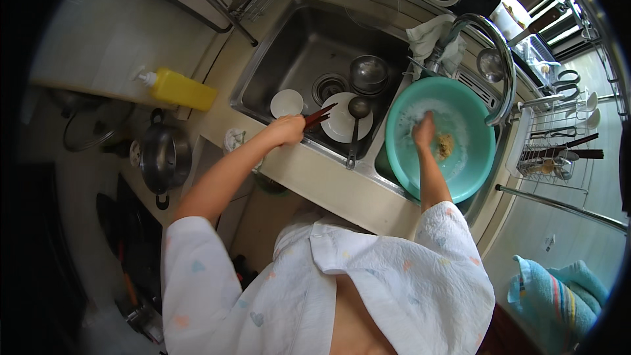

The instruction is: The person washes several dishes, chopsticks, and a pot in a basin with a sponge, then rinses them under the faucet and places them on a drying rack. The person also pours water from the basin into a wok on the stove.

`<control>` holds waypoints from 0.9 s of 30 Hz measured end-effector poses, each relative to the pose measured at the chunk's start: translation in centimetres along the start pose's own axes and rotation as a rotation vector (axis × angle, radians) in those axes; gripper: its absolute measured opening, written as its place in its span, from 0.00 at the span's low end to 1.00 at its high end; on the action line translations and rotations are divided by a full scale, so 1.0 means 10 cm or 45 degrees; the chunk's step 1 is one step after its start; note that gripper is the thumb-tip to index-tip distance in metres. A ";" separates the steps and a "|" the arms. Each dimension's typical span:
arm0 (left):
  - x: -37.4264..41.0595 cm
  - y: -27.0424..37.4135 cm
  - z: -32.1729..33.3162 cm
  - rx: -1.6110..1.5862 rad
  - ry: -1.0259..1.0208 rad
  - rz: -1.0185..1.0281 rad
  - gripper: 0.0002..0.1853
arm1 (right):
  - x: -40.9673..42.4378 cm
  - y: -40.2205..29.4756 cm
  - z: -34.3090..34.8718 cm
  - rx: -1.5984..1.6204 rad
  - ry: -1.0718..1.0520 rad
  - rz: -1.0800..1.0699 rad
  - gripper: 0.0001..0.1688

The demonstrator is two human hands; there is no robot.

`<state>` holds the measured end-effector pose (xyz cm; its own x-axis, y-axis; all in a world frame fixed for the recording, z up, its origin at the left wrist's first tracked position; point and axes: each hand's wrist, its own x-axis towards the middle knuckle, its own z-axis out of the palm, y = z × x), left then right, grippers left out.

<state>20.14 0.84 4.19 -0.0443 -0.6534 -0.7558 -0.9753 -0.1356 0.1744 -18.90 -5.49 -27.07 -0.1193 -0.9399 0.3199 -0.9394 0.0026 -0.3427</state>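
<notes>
My left hand [290, 129] grips several dark reddish-brown chopsticks [318, 117] over the front rim of the steel sink [305, 42]. Below the chopstick tips, a white plate [340, 125] lies in the sink with a dark ladle [359, 108] resting across it. A small white bowl [286, 103] sits to its left, and a metal bowl [368, 71] behind. My right hand [424, 130] reaches into the green plastic basin [475, 177], among white suds [419, 108]. Its fingertips are hard to make out. A tan scrubber [445, 146] lies just right of that hand in the water.
A curved chrome faucet [510, 69] arches over the basin's right side. On the left counter lies a yellow pump bottle [182, 89], near a steel pot [165, 158]. At right hangs a wire utensil rack [547, 158]; a blue towel [552, 301] is below it.
</notes>
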 end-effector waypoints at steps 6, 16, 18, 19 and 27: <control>0.68 0.23 0.48 0.256 -0.019 0.002 0.13 | 0.10 -0.16 -0.86 -0.144 -0.592 0.318 0.22; 0.97 0.58 0.92 -0.020 -0.095 0.233 0.29 | -0.34 -0.19 -0.70 -0.174 -0.305 0.108 0.15; 1.01 0.49 0.96 -0.218 -0.133 0.354 0.28 | -0.23 -0.08 -0.77 -0.375 -0.353 0.171 0.17; 0.98 0.40 1.03 -0.386 -0.096 0.344 0.29 | -0.19 -0.22 -0.88 -0.466 -0.283 0.064 0.19; 0.71 0.78 1.16 -0.520 0.965 0.219 0.14 | -0.06 -0.46 -1.35 0.953 -0.889 0.702 0.16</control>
<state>9.70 3.74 -7.12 0.1135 -0.9884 -0.1009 -0.8083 -0.1509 0.5691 -18.86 -0.30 -13.76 -0.0308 -0.8584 -0.5121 -0.3627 0.4870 -0.7945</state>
